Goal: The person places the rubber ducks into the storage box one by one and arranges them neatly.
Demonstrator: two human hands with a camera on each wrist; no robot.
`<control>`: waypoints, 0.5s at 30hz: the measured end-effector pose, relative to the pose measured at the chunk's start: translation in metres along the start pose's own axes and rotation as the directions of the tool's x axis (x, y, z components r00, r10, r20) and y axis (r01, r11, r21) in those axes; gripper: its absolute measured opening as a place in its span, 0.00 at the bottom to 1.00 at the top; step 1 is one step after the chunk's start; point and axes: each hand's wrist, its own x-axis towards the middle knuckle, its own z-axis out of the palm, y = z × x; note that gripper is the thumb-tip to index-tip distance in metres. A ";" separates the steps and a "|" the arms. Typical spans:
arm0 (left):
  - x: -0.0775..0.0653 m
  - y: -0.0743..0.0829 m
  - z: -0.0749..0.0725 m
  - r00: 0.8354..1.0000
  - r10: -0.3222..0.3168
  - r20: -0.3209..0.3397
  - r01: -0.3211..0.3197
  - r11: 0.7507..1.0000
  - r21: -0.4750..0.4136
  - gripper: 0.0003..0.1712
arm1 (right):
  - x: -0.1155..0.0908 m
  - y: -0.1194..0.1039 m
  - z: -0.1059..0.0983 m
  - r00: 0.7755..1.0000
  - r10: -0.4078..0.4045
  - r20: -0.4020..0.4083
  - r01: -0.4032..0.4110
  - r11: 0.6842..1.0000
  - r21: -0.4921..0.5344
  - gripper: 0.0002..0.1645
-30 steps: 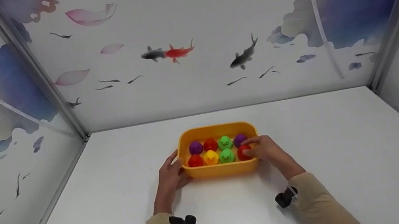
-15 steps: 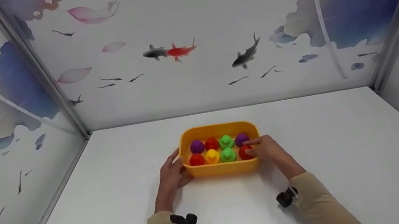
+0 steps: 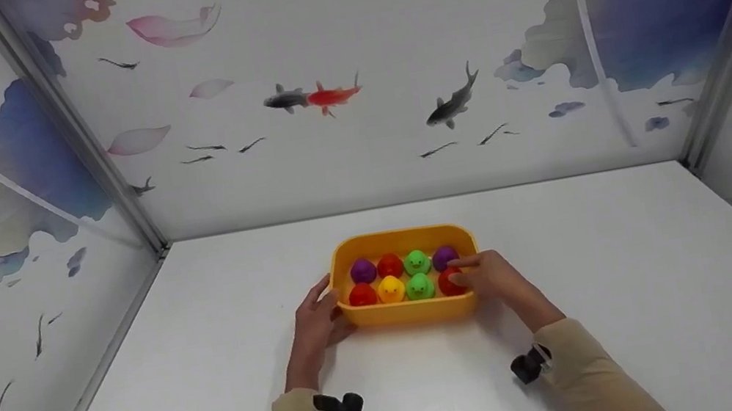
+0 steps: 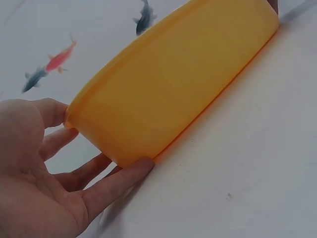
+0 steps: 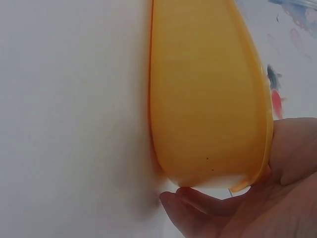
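A yellow plastic basket [image 3: 408, 313] holds several toy ducks in two rows: red [image 3: 362, 294], yellow [image 3: 391, 290], green [image 3: 420, 286] and purple [image 3: 363, 271]. My left hand [image 3: 315, 323] grips the basket's left end. In the left wrist view its thumb is at the rim, with other fingers against the outer wall near the bottom. My right hand [image 3: 494, 275] grips the right end; its thumb and index finger reach over the rim beside the front right red duck [image 3: 451, 283], partly hiding it. Its other fingers touch the outer wall in the right wrist view.
The basket stands on a white table [image 3: 400, 408]. White panels painted with fish rise behind it and at both sides, joined by grey metal corner posts [image 3: 75, 131]. Black wrist cameras [image 3: 342, 407] are worn at both sleeves.
Hands, basket and ducks keep the same places relative to one another. The head view has shifted only slightly.
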 end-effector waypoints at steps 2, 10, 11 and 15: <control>-0.001 0.003 0.001 1.000 -0.010 0.002 0.010 1.000 0.011 0.29 | -0.001 0.000 -0.003 1.000 -0.007 0.002 0.007 1.000 0.001 0.27; -0.006 0.016 -0.008 0.998 -0.054 0.023 0.050 0.985 0.163 0.30 | -0.006 -0.001 -0.022 0.991 -0.128 -0.041 0.129 0.991 0.039 0.29; -0.006 0.017 -0.010 0.998 -0.052 0.032 0.045 0.981 0.187 0.30 | -0.005 -0.001 -0.026 0.985 -0.161 -0.057 0.163 0.986 0.039 0.29; -0.007 0.027 -0.020 0.995 -0.026 0.093 -0.006 0.945 0.326 0.33 | -0.002 -0.002 -0.045 0.948 -0.296 -0.117 0.293 0.955 -0.043 0.30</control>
